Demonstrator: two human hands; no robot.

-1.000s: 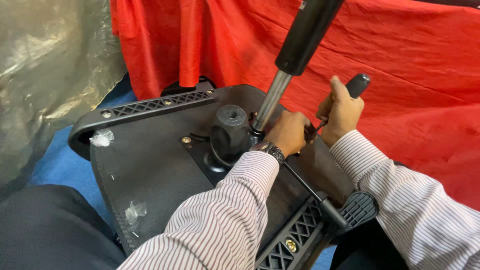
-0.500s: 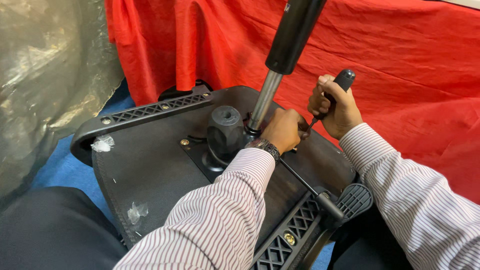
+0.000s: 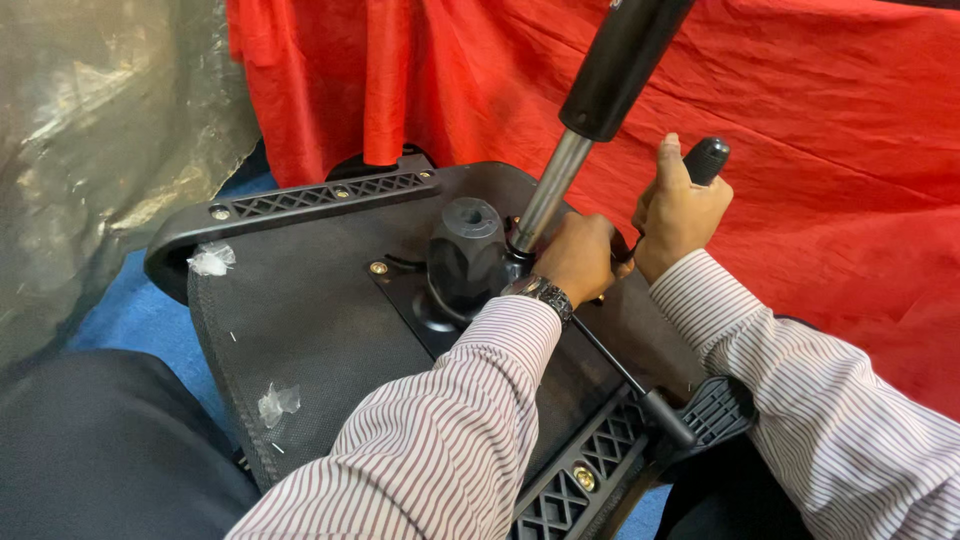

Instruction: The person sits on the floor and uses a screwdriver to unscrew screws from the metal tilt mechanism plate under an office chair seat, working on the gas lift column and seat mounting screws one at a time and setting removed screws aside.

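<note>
The upturned office chair seat [image 3: 300, 300] lay nearest, underside up, on blue floor [image 3: 130, 310]. The left hand [image 3: 575, 255] was closed around the base of the gas lift cylinder [image 3: 545, 195] at the seat's centre. Beyond, the right hand [image 3: 680, 210] gripped a black lever handle [image 3: 705, 160] before red cloth [image 3: 820, 150].

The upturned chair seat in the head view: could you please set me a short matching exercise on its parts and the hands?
Things:
1. left hand
2. right hand
3. knob
4. cloth

Descriptions:
A. red, behind the seat
B. closed round a black handle
C. at the foot of the metal rod
D. black, left of the rod

Pairs: 1-C, 2-B, 3-D, 4-A
</note>
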